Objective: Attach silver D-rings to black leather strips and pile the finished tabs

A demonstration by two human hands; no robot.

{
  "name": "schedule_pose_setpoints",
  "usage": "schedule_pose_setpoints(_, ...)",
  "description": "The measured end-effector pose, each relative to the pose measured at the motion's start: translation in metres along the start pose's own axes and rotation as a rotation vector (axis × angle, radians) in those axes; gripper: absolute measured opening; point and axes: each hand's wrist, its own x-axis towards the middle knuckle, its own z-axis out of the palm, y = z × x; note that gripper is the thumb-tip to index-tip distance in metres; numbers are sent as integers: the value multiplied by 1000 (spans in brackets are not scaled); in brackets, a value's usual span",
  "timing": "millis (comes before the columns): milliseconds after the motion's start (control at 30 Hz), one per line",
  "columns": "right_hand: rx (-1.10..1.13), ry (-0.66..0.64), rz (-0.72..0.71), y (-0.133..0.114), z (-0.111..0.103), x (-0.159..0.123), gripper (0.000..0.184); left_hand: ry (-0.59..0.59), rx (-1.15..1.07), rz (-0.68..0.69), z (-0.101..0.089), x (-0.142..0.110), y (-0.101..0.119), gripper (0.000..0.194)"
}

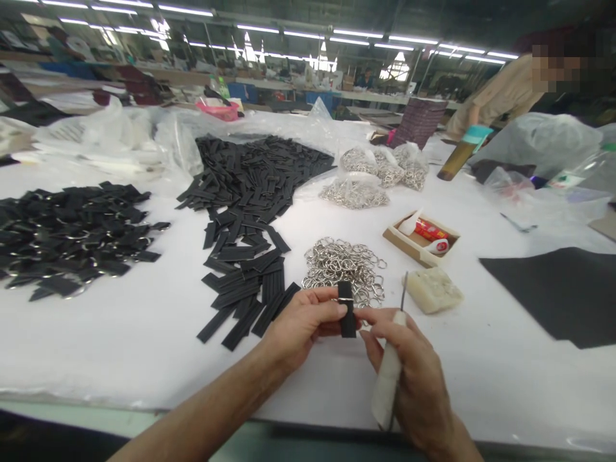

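My left hand (301, 324) pinches a short black strap piece (346, 310) folded over, held upright just above the white table. My right hand (409, 378) touches the same strap with its fingertips and grips a white-handled tool (387, 378) whose thin metal blade (405, 290) points up. Just beyond both hands lies a pile of silver metal rings (344, 263). A spread of loose black strips (245, 256) lies to the left of my hands.
A heap of finished black pieces with rings (72, 237) lies far left. Bags of rings (380, 173), a small cardboard tray with tubes (421, 237), a pale lump (433, 289) and a black sheet (558, 289) sit to the right. A person (505, 90) leans over the far right.
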Motion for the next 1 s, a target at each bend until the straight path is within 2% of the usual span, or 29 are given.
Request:
schedule_pose_setpoints(133,-219,-34,-263,-4,-1,16,25,55,-78,-18,2,1,-1,18)
schedule_pose_setpoints(233,-264,-35,-333,-5,-1,22,24,33,-102,-35,2,1,-1,16)
schedule_pose_setpoints(333,-174,-41,-251,0,1,17,22,-32,-118,-70,3,1,0,16)
schedule_pose_setpoints(433,-60,-25,-151,6,3,8,24,-28,-184,-90,3,1,1,22)
schedule_pose_setpoints(500,-22,-20,-113,8,4,5,25,-25,-202,-94,3,1,0,17)
schedule_pose_setpoints(667,80,-18,-1,4,9,1,29,93,-145,-117,2,4,-3,18)
schedule_pose_setpoints(833,167,88,116,-1,18,1,29,100,-73,-22,4,3,-6,19)
schedule_pose_setpoints(933,134,142,146,-5,22,6,25,112,-28,36,5,1,-6,19)
schedule_pose_setpoints(1000,111,175,226,-9,23,10,20,126,6,50,5,0,-6,17)
